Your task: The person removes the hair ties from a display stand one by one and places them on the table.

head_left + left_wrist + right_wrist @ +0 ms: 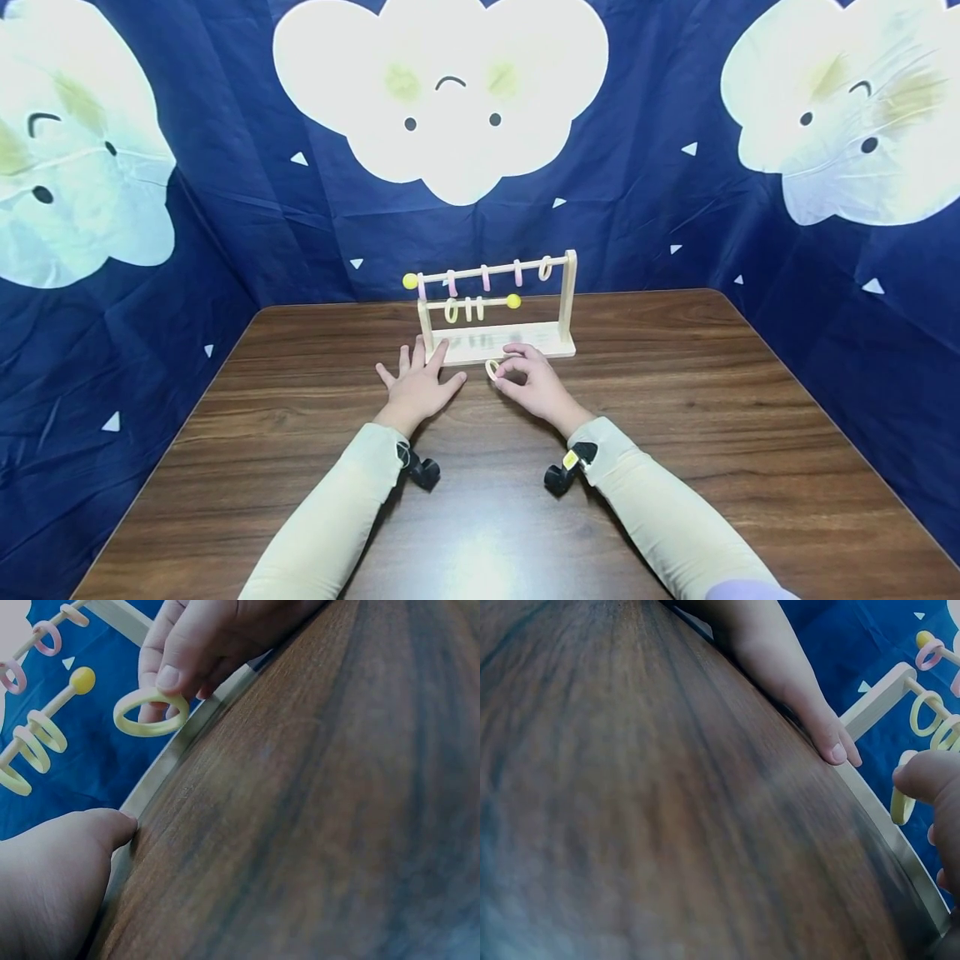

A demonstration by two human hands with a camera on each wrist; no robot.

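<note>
Currently, I see the right hand pinch a yellow ring, hole clear; the splayed left hand likely steadies the base.

Sleeves, one pair: left sleeve and right sleeve, long, pale greenish cream, plain, softly creased, each ending at the wrist in a loose cuff. Lilac section, one, adjoining the right sleeve at the frame's lower edge. Wrist devices, two: left wrist device and right wrist device, black, compact, rounded at the end. Yellow label, one, on the right device; marking too small to read.
</note>
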